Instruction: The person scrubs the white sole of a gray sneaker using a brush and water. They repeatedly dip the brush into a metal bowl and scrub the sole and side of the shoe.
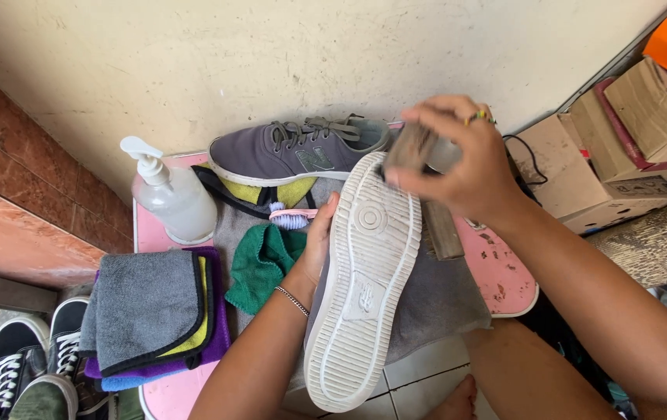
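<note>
My left hand (318, 241) grips a grey sneaker by its side, turned so the white sole (364, 288) faces up. My right hand (458, 159) is closed on a wooden scrub brush (409, 148) pressed against the heel end of that sole. The matching grey sneaker (287, 152) lies on its side at the back, against the wall. A second wooden brush (442, 229) rests on the grey cloth just right of the sole. A small pink brush with purple bristles (290, 218) lies beside my left thumb.
A pink low table (504, 272) carries a clear pump bottle (171, 198), a green rag (259, 264), and folded grey, yellow, purple and blue cloths (154, 311). Cardboard boxes (621, 148) stack at right. Black-and-white sneakers (22, 358) sit on the floor at left.
</note>
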